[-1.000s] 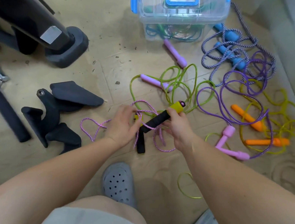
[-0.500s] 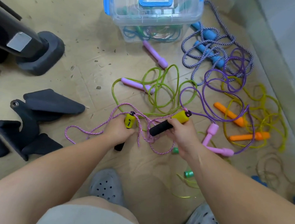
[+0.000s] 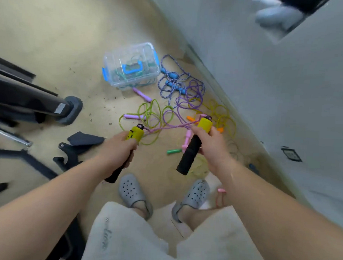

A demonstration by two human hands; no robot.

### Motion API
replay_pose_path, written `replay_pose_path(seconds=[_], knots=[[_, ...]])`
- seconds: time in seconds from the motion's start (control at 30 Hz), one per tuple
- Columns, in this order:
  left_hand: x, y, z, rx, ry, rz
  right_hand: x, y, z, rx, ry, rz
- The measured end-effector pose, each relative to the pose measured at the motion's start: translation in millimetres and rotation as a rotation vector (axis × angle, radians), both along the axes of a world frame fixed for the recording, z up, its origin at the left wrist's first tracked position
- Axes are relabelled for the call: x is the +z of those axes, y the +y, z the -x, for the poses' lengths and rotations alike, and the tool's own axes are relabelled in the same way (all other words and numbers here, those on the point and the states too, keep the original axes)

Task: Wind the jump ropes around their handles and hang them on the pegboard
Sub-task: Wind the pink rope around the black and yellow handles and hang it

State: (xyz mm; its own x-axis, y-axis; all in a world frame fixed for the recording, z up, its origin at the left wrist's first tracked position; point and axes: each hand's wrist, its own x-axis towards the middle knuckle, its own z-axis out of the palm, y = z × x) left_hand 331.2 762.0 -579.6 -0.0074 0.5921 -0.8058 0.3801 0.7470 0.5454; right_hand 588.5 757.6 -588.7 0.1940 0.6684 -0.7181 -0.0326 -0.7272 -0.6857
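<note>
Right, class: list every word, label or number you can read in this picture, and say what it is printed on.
Nothing can be read with certainty.
Dark print on the yellow-topped handle in the left hand: too small to read.
Script lettering on the shorts: blurred, unreadable.
Dark plate on the wall: blurred, unreadable.

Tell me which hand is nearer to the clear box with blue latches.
Left. The left hand, holding one yellow-topped handle, is almost straight below the clear box in the picture; the right hand, holding the other handle, is farther off toward the wall.
</note>
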Motion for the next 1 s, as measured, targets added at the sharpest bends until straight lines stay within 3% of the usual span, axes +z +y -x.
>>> replay_pose_path(seconds=[0.1, 0.23, 0.4, 0.57, 0.87, 1.0], knots=[[114, -17, -32, -0.044, -0.073, -0.018, 105, -23, -22, 0.081, -0.026, -0.01], [227, -41, -60, -0.213, 0.067, -0.211, 224, -57, -27, 0.207, -0.038, -0.081], [326, -79, -82, -0.27, -0.214, -0.346, 331, -117, -1, 0.084, 0.02, -0.208], [374, -130, -83, -0.6, -0.32, -0.404, 385, -202, 13, -0.127, 0.026, -0.268], [421, -236, -121, -1.095, -0.176, -0.632, 447, -345, -1, -0.304, 0.03, -0.355], [431, -285, -158, -1.142, -0.127, -0.731, 462, -402, -25, -0.381, -0.006, -0.407]])
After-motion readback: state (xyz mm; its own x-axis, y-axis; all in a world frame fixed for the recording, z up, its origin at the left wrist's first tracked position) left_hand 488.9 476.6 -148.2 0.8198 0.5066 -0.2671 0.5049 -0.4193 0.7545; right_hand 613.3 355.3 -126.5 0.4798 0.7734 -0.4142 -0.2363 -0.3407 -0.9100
